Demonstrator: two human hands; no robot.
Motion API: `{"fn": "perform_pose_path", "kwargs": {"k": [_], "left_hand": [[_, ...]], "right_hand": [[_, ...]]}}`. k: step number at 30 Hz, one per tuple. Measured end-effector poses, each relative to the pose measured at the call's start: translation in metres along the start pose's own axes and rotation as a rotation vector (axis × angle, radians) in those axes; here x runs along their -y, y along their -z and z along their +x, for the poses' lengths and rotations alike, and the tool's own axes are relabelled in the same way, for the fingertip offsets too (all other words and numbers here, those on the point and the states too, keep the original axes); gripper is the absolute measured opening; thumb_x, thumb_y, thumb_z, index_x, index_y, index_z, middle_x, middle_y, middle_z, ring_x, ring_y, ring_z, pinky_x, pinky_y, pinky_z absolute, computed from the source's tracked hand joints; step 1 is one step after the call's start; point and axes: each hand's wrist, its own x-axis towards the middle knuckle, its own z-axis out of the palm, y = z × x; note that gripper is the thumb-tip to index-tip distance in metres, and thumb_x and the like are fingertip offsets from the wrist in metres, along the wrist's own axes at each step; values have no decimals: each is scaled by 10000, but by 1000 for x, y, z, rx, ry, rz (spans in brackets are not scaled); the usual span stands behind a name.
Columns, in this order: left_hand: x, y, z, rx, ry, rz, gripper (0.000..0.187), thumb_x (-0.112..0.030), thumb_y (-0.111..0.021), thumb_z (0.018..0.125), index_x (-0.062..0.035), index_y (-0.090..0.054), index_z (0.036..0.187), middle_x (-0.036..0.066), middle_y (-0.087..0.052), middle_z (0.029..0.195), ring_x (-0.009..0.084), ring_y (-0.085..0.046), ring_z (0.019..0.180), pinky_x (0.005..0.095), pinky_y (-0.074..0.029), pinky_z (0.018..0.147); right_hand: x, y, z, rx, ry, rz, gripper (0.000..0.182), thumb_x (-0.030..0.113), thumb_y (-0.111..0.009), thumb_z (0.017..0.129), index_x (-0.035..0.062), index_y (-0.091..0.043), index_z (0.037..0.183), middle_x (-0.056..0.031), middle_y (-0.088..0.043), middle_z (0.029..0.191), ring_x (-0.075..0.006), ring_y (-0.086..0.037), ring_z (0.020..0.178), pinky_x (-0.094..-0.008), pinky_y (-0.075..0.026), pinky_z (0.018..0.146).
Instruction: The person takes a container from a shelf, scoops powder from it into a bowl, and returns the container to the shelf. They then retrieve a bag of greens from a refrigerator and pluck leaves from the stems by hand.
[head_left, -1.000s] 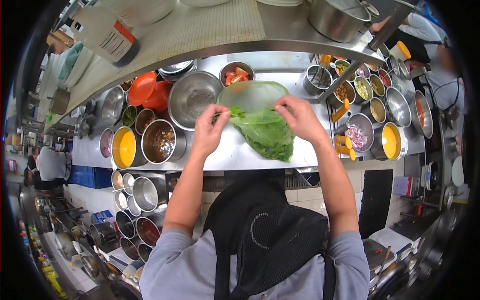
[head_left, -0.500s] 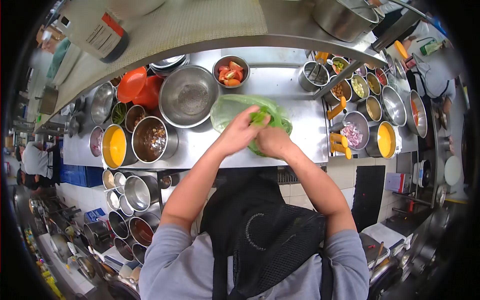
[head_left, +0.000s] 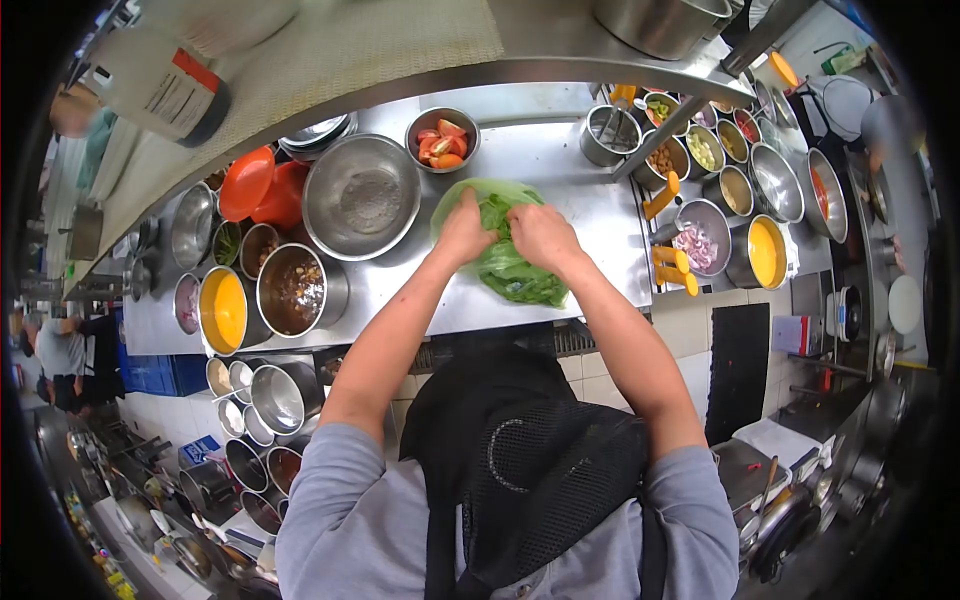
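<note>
A thin, pale green plastic bag (head_left: 449, 204) full of leafy greens (head_left: 520, 280) lies on the steel counter in front of me. My left hand (head_left: 467, 232) is closed on the bag's left side near its mouth, thumb toward the leaves. On the other side, my right hand (head_left: 543, 236) has its fingers curled in among the greens at the opening; the fingertips are partly hidden. Left of the bag stands a wide steel bowl (head_left: 360, 196) with a perforated-looking or wet bottom. Behind it is a smaller bowl of cut tomatoes (head_left: 444, 142).
On the left are a pot of dark sauce (head_left: 290, 288), a pot of yellow liquid (head_left: 223, 310) and an orange container (head_left: 248, 184). A rack with orange handles (head_left: 672, 258) and several ingredient pots stand right. A steel shelf (head_left: 560, 68) overhangs the back.
My hands have moved apart, the left one now at the bag's left side. The green sprig by my left fingers is no longer held up. More leaves show, and the view has shifted slightly.
</note>
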Motion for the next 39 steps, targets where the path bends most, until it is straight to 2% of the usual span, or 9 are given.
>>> {"fn": "perform_pose_path", "kwargs": {"k": [8, 13, 15, 21, 24, 29, 33, 36, 39], "left_hand": [[2, 21, -2, 44, 15, -740, 687, 49, -592, 828, 22, -336, 1465, 255, -510, 1406, 345, -535, 1319, 367, -445, 1058], [34, 17, 21, -13, -109, -363, 661, -45, -616, 830, 24, -395, 1449, 258, -529, 1392, 387, -546, 1280, 416, -437, 1062], [57, -10, 30, -355, -194, -232, 665, -114, -621, 834, 22, -394, 1445, 273, -538, 1353, 416, -513, 1286, 436, -389, 1105], [0, 19, 5, -96, -258, -420, 246, -126, -636, 816, 0, -582, 1020, 207, -640, 991, 363, -630, 944, 455, -489, 838], [5, 24, 9, 94, -270, -437, 142, -58, -618, 770, -1, -609, 900, 199, -658, 904, 389, -639, 912, 461, -492, 825], [47, 14, 20, 34, -255, 92, 308, -23, -583, 727, -17, -723, 1001, 256, -681, 964, 447, -641, 951, 478, -512, 847], [14, 53, -2, 104, -263, -282, 503, -302, -732, 808, -2, -658, 1204, 212, -689, 1129, 358, -666, 1024, 432, -515, 929], [14, 51, -12, 63, -134, -658, 255, -153, -647, 946, 0, -654, 1150, 72, -693, 1008, 137, -636, 910, 295, -524, 819], [-12, 59, -21, 223, -127, -598, 275, -170, -674, 929, 4, -643, 1140, 57, -685, 992, 144, -628, 919, 294, -505, 825]], "right_hand": [[-11, -8, 24, -80, -125, -251, 403, 370, -710, 874, 49, -649, 1110, -175, -726, 962, -361, -708, 896, -474, -561, 748], [-36, -38, 32, -96, -61, -299, 462, 428, -727, 850, 61, -625, 1112, -194, -713, 865, -382, -701, 835, -508, -542, 705], [-22, -38, 21, -174, 7, -315, 413, 405, -721, 851, 120, -617, 1132, -182, -707, 836, -357, -703, 764, -505, -536, 614], [-76, -68, 53, 49, 110, -663, 155, 218, -656, 880, 106, -706, 975, -191, -715, 860, -374, -707, 769, -479, -563, 658], [-76, -49, 57, -57, 144, -481, 235, 234, -648, 877, 45, -709, 752, -190, -726, 830, -391, -714, 801, -439, -566, 676], [-26, 25, 20, 21, 51, 594, 371, 307, -677, 913, -54, -730, 979, -99, -701, 775, -168, -619, 694, -353, -484, 640], [-31, 37, 6, -43, -10, 684, 337, 317, -625, 982, -3, -729, 960, 13, -584, 711, -95, -484, 655, -296, -379, 586], [-26, 42, -7, 46, -130, 1035, 270, 322, -634, 996, 68, -724, 976, 59, -513, 748, -58, -461, 724, -235, -367, 623], [-36, 34, -8, 85, -108, 1141, 266, 324, -644, 1000, 68, -716, 991, 57, -505, 753, -52, -463, 716, -217, -369, 621]]}}
